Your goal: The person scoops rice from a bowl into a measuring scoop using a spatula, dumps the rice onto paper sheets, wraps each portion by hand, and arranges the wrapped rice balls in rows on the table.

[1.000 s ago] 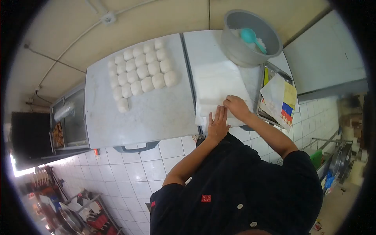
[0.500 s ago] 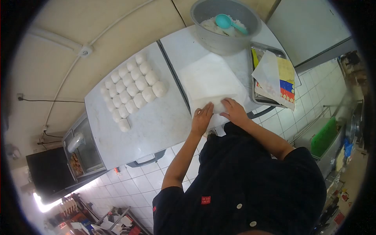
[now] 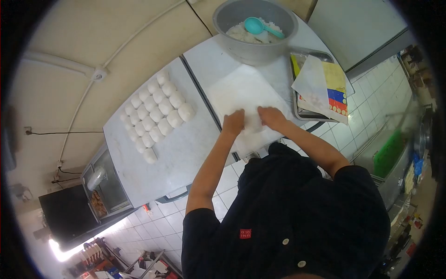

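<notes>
White sheets (image 3: 241,83) lie in a stack on the counter, with a pale folded or rolled strip across their near part. My left hand (image 3: 234,122) is curled at the strip's left end. At its right end is my right hand (image 3: 272,117), fingers bent in. Both hands touch the white material, and its edges are hard to make out between them. Rows of round white dough balls (image 3: 157,111) sit on the counter to the left of the sheets.
Behind the sheets stands a grey tub (image 3: 255,49) with white contents and a turquoise scoop (image 3: 254,25). A metal tray (image 3: 297,69) with papers (image 3: 334,79) is at the right. The counter (image 3: 153,181) has a dark seam (image 3: 200,90). Left stands a glass-topped case (image 3: 109,176).
The view has turned and shifted. My hands, earlier near the sheets' front edge, have moved farther up the stack. They went from side by side to apart, and the fingers are more curled.
</notes>
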`<state>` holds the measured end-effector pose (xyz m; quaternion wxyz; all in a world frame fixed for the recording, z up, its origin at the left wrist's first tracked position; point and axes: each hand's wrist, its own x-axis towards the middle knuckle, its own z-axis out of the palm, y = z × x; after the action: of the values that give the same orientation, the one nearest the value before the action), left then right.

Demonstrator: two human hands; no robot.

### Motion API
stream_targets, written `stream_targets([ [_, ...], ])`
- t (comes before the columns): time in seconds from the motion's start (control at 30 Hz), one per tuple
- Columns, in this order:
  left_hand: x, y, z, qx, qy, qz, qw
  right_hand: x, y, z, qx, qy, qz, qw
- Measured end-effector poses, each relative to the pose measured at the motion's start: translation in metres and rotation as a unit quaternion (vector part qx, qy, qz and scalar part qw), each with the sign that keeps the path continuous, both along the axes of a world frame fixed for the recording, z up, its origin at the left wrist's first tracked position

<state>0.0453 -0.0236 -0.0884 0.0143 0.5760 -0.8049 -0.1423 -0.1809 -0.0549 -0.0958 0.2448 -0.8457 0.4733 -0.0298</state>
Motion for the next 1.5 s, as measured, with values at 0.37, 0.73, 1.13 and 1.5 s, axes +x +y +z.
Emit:
stream_targets([
  [0.37, -0.022, 0.035, 0.007, -0.05, -0.002, 0.096, 0.994, 0.018, 0.036, 0.01, 0.059, 0.023, -0.09, 0.994],
  [0.73, -0.051, 0.099, -0.021, -0.147, 0.288, 0.237, 0.916, 0.006, 0.106, -0.019, -0.103, -0.01, -0.036, 0.994],
  [1.13, -0.057, 0.004, 0.075, -0.041, 0.817, 0.511, 0.263, 0.058, 0.032, 0.064, -0.263, -0.148, 0.115, 0.946],
  [1.5, 0.025, 0.034, 0.092, -0.024, 0.858, 0.394, 0.329, 0.149, 0.037, 0.098, -0.067, -0.408, 0.168, 0.895],
])
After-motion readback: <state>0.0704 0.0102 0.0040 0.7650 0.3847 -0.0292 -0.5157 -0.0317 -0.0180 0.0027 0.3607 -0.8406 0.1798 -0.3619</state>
